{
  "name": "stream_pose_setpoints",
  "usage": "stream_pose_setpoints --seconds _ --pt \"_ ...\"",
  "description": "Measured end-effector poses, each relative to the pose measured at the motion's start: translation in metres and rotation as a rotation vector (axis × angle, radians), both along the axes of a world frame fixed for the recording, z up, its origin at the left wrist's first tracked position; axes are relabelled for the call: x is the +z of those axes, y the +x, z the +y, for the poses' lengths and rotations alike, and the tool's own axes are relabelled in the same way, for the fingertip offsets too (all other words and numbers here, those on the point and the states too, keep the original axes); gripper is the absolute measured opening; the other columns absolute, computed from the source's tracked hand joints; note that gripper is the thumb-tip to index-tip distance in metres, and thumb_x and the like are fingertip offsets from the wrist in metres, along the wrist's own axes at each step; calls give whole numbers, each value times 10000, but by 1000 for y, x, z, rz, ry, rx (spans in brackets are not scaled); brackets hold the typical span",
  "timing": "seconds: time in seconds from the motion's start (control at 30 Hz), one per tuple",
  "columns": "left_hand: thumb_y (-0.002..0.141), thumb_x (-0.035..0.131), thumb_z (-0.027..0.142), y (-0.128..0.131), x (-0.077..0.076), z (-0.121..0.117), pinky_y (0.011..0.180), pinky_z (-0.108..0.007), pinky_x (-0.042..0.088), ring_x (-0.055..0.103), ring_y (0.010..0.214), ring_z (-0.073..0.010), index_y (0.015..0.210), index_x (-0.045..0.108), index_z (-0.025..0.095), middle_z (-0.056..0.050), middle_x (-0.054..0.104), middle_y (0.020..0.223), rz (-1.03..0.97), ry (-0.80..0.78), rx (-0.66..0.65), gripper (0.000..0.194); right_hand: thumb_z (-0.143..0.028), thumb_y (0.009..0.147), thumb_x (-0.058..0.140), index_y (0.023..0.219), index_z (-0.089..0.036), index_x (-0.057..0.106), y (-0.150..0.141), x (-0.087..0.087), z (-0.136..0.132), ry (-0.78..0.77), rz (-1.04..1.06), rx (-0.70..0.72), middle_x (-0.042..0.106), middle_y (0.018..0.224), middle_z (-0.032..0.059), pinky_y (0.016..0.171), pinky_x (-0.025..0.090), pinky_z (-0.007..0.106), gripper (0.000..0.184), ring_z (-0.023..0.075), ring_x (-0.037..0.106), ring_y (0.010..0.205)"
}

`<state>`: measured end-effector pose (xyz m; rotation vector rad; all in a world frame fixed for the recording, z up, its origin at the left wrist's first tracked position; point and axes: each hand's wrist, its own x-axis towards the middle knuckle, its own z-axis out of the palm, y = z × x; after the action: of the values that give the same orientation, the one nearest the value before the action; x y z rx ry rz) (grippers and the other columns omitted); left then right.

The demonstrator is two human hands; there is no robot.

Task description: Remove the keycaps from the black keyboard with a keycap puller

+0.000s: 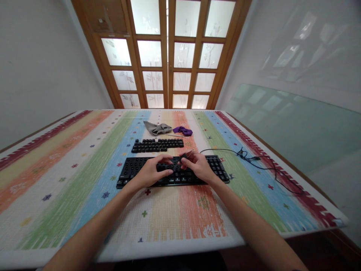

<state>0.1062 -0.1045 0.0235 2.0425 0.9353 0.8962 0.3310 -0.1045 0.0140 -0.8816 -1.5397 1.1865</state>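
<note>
- At the centre left of the frame, the black keyboard lies lengthwise on the striped tablecloth; much of its left part shows bare key mounts, while caps sit along its near row.
- Just beyond it, loose keycaps are set out in rows.
- Left of the middle, the left hand is over the keyboard, thumb and forefinger a little apart; whether they hold anything, I cannot tell.
- Farther up, a grey cloth lies beside a purple cloth.
- Right of the middle, the right hand pinches a small dark piece with thin wires, probably a keycap puller. The step looks like handling that piece above the keys; whether a cap is caught in it is unclear. Turning it would call for a light grip and clearance from the mounts.
- Toward the keyboard's right end, the number pad has caps on; a black cable trails across the cloth at centre right.
</note>
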Motion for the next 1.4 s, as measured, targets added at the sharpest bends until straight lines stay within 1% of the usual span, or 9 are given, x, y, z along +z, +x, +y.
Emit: stream_pose_setpoints --seconds 0.2,0.37,0.47,0.57,0.63,0.8,1.03,1.2,1.4 --pt "728 791 275 6 2 4 860 -357 533 655 887 -178 1003 624 161 -52 693 952 -157 -151 -48 341 -570 780 714 945 -167 608 4 5 -4 -14 33 23 708 741 27 609 554 280 448 138 672 596" --pt "697 816 285 9 0 7 813 -328 526 632 843 -159 919 636 150 -50 685 938 -244 -272 -64 316 -601 791 689 918 -170 605 6 6 -5 -18 36 15 711 741 35 612 563 289 456 146 675 600" --pt "721 801 310 10 0 9 811 -329 518 625 849 -166 940 669 149 -61 696 951 -217 -244 -39 301 -602 787 693 928 -174 601 7 7 -5 -17 48 -14 709 736 31 614 564 293 461 148 672 598" --pt "763 769 333 10 2 10 825 -343 510 616 850 -171 1032 703 166 -70 712 990 -131 -155 -28 323 -616 770 702 890 -183 601 7 8 -6 -9 55 -47 704 715 25 602 562 294 461 151 670 590" --pt "769 767 342 11 3 10 818 -340 509 611 847 -169 1086 705 175 -76 714 1031 -114 -137 -38 363 -617 768 704 861 -185 601 7 8 -6 -4 53 -54 702 710 24 600 561 290 454 148 667 586" --pt "732 798 392 13 3 9 759 -303 504 614 824 -159 1134 677 168 -76 705 1012 -221 -268 -82 476 -634 758 705 869 -191 594 6 6 -6 -15 85 -40 709 733 27 612 568 296 470 150 672 598" --pt "706 814 462 21 -2 8 767 -301 490 624 840 -167 1038 676 153 -68 691 973 -331 -358 -66 475 -623 784 689 899 -190 577 5 2 -5 18 100 -30 711 754 36 627 565 293 462 152 680 628" --pt "724 801 471 24 -6 7 805 -329 500 643 884 -192 1014 664 149 -83 698 978 -338 -333 -65 455 -629 784 683 896 -188 573 2 0 -7 4 92 -30 704 741 32 617 564 295 468 151 672 608" --pt "773 766 405 23 -4 6 799 -327 528 663 850 -189 944 682 156 -64 718 914 -229 -159 8 314 -590 806 678 962 -196 566 1 -1 -8 34 74 -70 695 723 14 646 579 315 438 155 672 616"
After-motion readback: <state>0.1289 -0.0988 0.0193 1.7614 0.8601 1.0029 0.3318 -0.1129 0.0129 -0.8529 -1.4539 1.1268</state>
